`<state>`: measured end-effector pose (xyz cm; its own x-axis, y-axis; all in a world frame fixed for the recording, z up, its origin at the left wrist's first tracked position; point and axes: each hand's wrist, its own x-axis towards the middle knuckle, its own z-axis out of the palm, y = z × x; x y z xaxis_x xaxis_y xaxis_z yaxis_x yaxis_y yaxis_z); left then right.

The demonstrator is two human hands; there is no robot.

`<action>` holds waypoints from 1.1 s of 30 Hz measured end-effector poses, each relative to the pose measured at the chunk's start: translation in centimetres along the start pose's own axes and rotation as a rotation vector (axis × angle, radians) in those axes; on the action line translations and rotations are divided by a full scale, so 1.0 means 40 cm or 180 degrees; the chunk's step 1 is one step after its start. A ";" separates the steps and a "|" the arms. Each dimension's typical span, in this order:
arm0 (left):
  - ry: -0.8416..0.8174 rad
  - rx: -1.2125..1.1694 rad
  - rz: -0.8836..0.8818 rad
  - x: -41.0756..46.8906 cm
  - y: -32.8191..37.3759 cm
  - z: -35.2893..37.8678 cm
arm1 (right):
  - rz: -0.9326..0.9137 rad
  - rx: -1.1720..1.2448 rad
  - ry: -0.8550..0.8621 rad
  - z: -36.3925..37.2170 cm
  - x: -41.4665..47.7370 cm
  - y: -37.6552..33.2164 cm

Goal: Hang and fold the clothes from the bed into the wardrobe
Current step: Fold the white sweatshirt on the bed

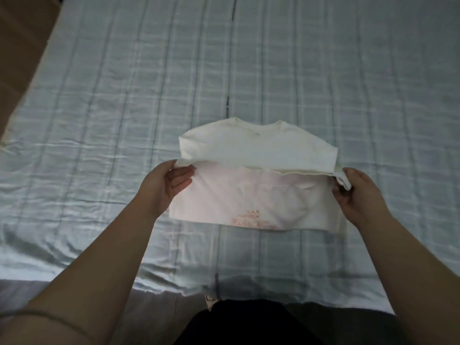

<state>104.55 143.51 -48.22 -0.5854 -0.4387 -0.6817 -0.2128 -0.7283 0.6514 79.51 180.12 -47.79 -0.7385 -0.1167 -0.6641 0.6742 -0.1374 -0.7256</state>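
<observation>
Head view: white shirt (pixel 256 175), folded (faint orange print near lower edge), lay on the bed (pixel 99 120); left hand (pixel 164 185) pinched its left edge; right hand (pixel 356 195) gripped its right edge.

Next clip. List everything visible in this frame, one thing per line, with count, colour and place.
T-shirt: one, white with a faint orange print, mid-fold over the middle of the bed.
Bed sheet: one, pale blue-green check, covers the bed.
Brown surface: one, brown, top left beyond the bed; cannot tell what it is.
Dark garment: one, black, bottom centre, worn by the person.
Left hand: one, holds the T-shirt's left edge.
Right hand: one, holds the T-shirt's right edge.
</observation>
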 end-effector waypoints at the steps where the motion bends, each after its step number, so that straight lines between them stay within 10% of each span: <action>1: 0.0066 -0.0059 0.0021 0.043 0.015 0.022 | 0.0012 0.0076 -0.0022 0.020 0.043 -0.014; 20: 0.0833 0.0533 0.0603 0.599 -0.011 0.177 | -0.0126 0.0126 0.0185 0.214 0.604 0.038; 26: 0.0457 0.5375 0.2407 0.609 -0.084 0.180 | -0.2710 -0.4214 -0.0391 0.198 0.567 0.122; 33: 0.0470 0.6316 0.1832 0.656 -0.147 0.135 | -0.2501 -0.5679 -0.0195 0.196 0.607 0.178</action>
<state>86.20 139.13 -68.14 -0.8469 -0.4618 -0.2637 -0.4962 0.8646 0.0793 66.33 168.62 -67.65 -0.8025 -0.5700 -0.1764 -0.5489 0.8211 -0.1565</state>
